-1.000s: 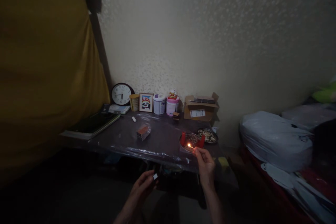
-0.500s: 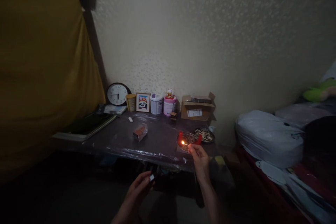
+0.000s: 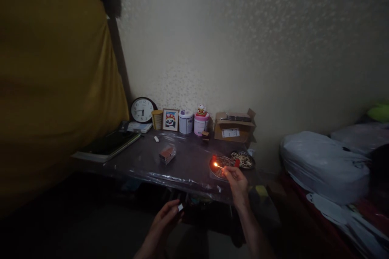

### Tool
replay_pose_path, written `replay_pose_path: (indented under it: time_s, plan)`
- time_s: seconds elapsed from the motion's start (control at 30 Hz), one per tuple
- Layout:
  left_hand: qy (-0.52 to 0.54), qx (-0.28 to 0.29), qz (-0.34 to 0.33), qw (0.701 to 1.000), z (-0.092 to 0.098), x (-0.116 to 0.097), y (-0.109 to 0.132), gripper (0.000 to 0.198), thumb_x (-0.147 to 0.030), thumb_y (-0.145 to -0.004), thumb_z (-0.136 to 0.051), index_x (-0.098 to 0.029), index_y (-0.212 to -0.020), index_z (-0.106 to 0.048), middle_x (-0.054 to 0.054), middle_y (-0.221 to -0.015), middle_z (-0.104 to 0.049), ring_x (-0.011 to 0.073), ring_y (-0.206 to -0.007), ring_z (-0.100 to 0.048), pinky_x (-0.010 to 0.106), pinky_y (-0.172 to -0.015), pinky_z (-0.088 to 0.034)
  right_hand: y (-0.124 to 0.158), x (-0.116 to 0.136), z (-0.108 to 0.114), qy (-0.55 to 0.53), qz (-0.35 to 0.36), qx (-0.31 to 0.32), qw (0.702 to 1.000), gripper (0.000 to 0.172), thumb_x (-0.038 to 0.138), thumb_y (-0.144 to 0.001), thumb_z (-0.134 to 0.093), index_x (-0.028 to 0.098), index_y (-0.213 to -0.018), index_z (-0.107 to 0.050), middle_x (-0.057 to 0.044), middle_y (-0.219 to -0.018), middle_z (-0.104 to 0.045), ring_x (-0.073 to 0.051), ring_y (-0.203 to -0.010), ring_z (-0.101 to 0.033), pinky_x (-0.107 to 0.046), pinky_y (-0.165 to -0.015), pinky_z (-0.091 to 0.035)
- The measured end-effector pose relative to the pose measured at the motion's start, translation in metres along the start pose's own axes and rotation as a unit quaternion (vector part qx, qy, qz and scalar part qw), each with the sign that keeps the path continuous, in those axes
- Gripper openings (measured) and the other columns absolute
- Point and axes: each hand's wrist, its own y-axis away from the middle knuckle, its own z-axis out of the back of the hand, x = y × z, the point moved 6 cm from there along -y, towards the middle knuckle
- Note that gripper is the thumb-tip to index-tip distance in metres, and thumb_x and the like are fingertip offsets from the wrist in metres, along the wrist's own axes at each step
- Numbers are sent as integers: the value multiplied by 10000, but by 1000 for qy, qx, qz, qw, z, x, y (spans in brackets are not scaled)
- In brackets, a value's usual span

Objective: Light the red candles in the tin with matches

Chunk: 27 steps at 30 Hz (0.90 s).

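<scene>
A burning match (image 3: 219,166) is pinched in my right hand (image 3: 237,181), its flame pointing left. Behind the flame, a red candle-like piece (image 3: 214,158) stands at a round dish (image 3: 210,168); I cannot tell whether flame and piece touch. Another red piece (image 3: 237,163) is at the dish's right side, partly behind my fingers. Below the table's front edge, my left hand (image 3: 165,216) is closed around a small dark box with a white end (image 3: 180,207), which looks like a matchbox. Much of that box is hidden by the fingers.
A second dish of matchsticks (image 3: 242,159) lies behind the first. A plastic-wrapped pack of small boxes (image 3: 167,154) sits mid-table (image 3: 136,162). Along the wall stand a clock (image 3: 142,110), a framed panda picture (image 3: 170,120), tubs (image 3: 186,122) and an open carton (image 3: 234,127).
The view has turned slightly left, so everything sits a little farther right. My right hand still holds the lit match at the dish. The left hand keeps its grip.
</scene>
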Motion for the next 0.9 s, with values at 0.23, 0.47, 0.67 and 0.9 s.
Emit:
replay_pose_path:
  time_s: [0.23,0.47,0.67,0.9]
  plan:
    - [3,-6,1,1000,1,3,-3,469,-408,-491,-786,-178,-884,-676,98,-834,-724,261,-782,-670,363,-763,-478,-6,3,1,14,-2,8,1000,171,322,-594,-708,186,-685,-657,-1,-631,-670,-169,-616,-629,-286,-610,-515]
    - [-8,28,6,1000,-2,-3,2,400,-384,-577,-754,-186,-914,-670,84,-866,-719,245,-833,-662,334,-774,-470,-17,-7,4,36,7,6,999,229,378,-603,-698,181,-713,-659,-9,-656,-657,-167,-592,-611,-288,-555,-518]
    - [-20,22,12,1000,-1,-6,5,390,-373,-593,-743,-196,-930,-662,80,-891,-717,259,-866,-658,349,-793,-470,-26,-6,2,65,27,3,997,261,421,-625,-670,176,-712,-651,-23,-645,-656,-167,-578,-596,-273,-511,-499]
    - [-33,36,5,999,-4,-8,7,395,-391,-612,-726,-186,-943,-658,97,-924,-711,262,-893,-652,372,-830,-463,-40,5,1,102,53,-13,993,226,396,-657,-624,186,-733,-655,-32,-710,-680,-178,-631,-609,-280,-562,-482]
